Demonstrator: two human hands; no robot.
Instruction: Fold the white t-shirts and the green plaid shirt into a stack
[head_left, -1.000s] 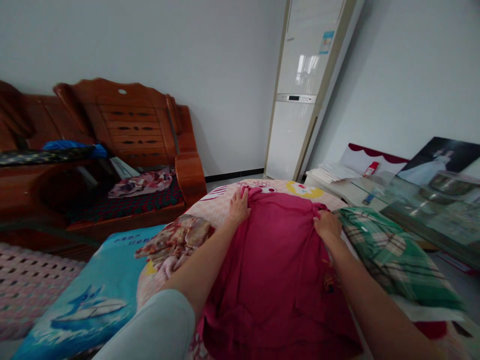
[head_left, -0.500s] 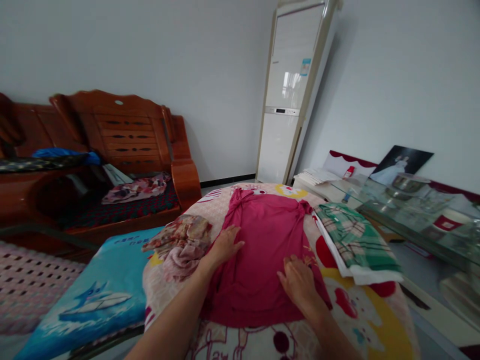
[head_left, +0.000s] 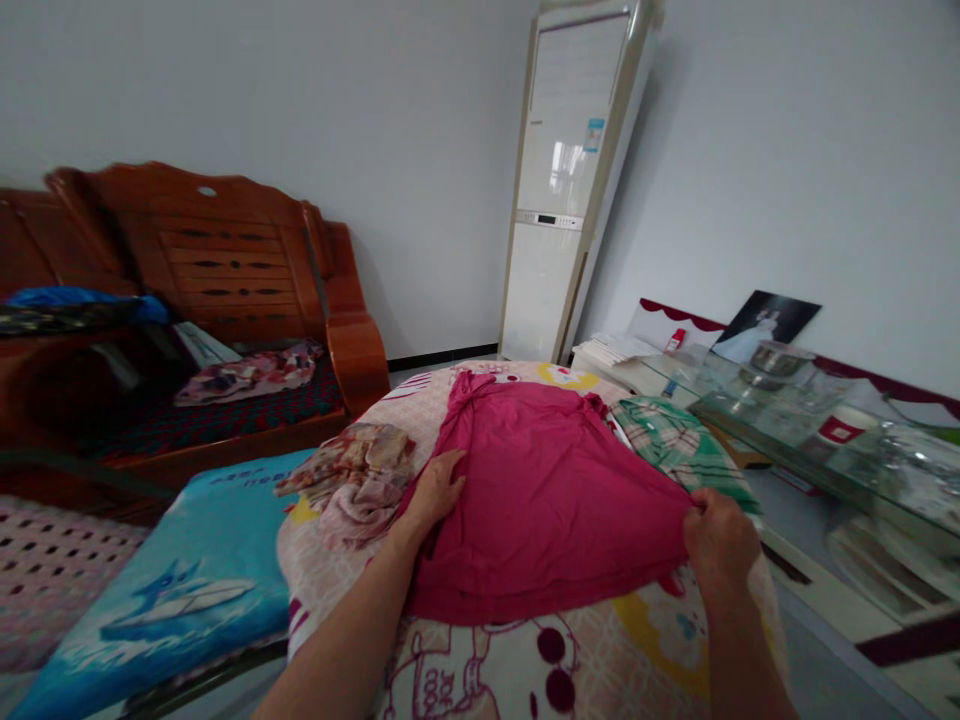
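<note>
A deep pink shirt (head_left: 547, 490) lies spread over a round table draped with a patterned cloth (head_left: 600, 660). My left hand (head_left: 439, 490) rests on the shirt's left side, its fingers stretched over the fabric. At the opposite side, my right hand (head_left: 718, 535) pinches the lower right part of the shirt and holds it pulled outward, partly covering a green checked folded cloth (head_left: 667, 435). Crumpled floral fabric (head_left: 360, 480) sits left of the shirt, close to my left forearm.
A blue cushion (head_left: 187, 570) lies left of the table, beside a pink woven seat (head_left: 60, 580). A wooden armchair (head_left: 225, 260) stands behind. On the right, a glass shelf (head_left: 787, 440) holds bowls and a cup. A tall air conditioner (head_left: 547, 280) fills the corner.
My right hand has moved right and closed on the shirt's edge, drawing it outward over part of the checked cloth. My left hand stays on the left side. The view has shifted slightly.
</note>
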